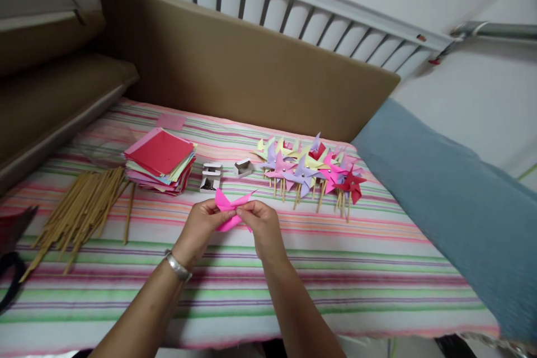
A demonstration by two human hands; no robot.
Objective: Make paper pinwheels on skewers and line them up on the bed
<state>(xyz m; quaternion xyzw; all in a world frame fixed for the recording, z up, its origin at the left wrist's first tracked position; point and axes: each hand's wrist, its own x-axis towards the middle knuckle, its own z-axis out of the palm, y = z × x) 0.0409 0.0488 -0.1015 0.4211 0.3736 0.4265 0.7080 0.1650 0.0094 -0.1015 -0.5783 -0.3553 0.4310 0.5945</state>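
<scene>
Holding pink paper (230, 210) near small white box (211, 177)

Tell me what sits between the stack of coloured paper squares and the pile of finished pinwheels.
In the head view, two small white boxes lie on the striped cloth between the paper stack and the pinwheels.

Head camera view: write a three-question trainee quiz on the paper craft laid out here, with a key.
1. True or false: the left hand and right hand both grip the folded bright pink paper piece.
2. Which lies farthest to the left side of the striped cloth? A) stack of coloured paper squares B) bundle of thin wooden sticks C) cluster of finished paper pinwheels on sticks
3. What sits just right of the stack?

Key: 1 true. 2 B. 3 a small white box.
</scene>
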